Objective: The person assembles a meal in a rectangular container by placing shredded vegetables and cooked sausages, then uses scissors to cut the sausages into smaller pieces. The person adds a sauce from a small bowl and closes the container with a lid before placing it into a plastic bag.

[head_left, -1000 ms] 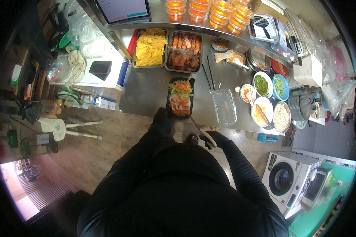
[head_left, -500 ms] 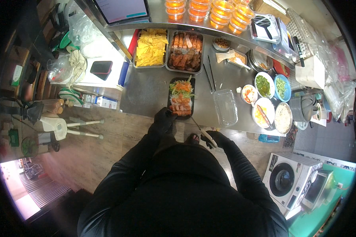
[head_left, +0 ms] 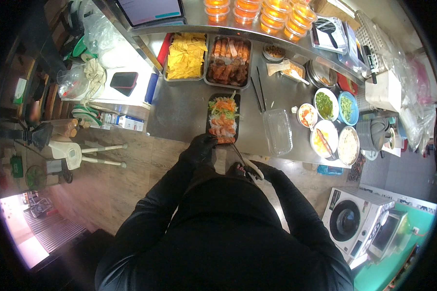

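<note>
A black tray lies at the counter's near edge. It holds white noodles, shredded carrot and greens, and cut browned rolls at its near end. My left hand, in a black glove, is closed at the tray's near left corner; its fingertips touch the near roll, and whether they pinch roll or rim is hard to see. My right hand, gloved in black too, grips pale-handled scissors. Their metal blades reach up to the tray's near edge by the rolls.
Behind the tray stand containers of yellow folded wrappers and of rolls with browned meat. Black tongs and a clear plastic box lie to the right, before several bowls. A metal shelf with orange-filled cups overhangs the back.
My right hand and the scissors' handles have shifted slightly left and toward the tray. The left hand has edged a little along the tray's corner, and the view has tilted slightly.
</note>
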Available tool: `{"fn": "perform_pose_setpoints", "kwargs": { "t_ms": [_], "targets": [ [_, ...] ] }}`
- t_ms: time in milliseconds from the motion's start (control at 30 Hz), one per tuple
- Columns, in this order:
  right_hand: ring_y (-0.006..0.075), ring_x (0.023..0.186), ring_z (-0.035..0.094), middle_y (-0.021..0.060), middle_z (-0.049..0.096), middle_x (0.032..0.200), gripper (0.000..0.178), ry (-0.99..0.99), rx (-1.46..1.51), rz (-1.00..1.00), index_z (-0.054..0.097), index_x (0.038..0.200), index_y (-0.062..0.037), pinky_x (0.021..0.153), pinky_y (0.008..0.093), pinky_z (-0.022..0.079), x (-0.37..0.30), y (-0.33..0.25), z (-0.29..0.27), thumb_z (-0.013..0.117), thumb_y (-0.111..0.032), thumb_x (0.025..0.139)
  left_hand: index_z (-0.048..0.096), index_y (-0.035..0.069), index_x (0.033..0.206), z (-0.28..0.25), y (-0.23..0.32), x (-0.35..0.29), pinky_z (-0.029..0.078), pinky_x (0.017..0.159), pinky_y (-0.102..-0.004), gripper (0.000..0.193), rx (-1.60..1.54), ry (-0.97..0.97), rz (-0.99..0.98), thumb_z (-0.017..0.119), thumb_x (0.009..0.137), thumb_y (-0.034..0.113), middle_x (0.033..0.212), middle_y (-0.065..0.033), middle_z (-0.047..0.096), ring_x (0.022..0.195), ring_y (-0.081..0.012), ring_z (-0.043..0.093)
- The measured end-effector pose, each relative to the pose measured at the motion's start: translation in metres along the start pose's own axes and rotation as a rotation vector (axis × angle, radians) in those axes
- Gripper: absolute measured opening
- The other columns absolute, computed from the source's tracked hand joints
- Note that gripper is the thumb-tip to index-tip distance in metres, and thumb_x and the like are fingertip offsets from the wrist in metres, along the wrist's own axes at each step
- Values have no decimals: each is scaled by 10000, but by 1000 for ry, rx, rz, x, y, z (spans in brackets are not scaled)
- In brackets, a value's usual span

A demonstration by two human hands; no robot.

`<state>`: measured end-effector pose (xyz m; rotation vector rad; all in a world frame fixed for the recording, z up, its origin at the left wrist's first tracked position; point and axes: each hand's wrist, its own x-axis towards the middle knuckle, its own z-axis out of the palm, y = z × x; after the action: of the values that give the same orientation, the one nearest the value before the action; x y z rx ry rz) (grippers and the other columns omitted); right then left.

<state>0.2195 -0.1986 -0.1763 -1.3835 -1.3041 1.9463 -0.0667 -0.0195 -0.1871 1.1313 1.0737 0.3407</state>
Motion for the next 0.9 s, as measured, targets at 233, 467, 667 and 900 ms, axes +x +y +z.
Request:
{"fn": "perform_pose_setpoints", "kwargs": {
  "t_ms": [233,467,667,900],
  "targets": [
    [94,987,640,40,693,1138,400,34,-8,-67,593,1360,-35,797,264,523,26,18,-2,558,-316,1078,702,-34,1109,0,25,-8,501,673,-314,291,195,14,77,685,1006,238,828,-46,673,724,-108,584],
    [106,630,638,68,695,872,311,133,59,58,666,1183,-27,499,266,488,23,-9,2,537,-290,1077,690,-31,1199,0,36,-8,505,612,-306,337,263,37,30,681,1008,247,855,-53,690,673,-100,591],
    [139,458,579,80,631,696,292,164,45,121,667,1129,-28,406,289,443,20,6,3,528,-278,1072,666,-33,1251,-1,37,-6,523,620,-306,378,251,36,2,679,1009,257,926,-53,704,671,-107,603],
    [115,630,647,67,672,860,355,73,-67,-145,629,1250,-9,508,271,495,24,31,0,515,-298,1080,679,-3,1245,-9,28,-2,499,599,-278,344,55,-27,-75,668,1012,250,873,-26,670,668,-92,593]
  ]
}}
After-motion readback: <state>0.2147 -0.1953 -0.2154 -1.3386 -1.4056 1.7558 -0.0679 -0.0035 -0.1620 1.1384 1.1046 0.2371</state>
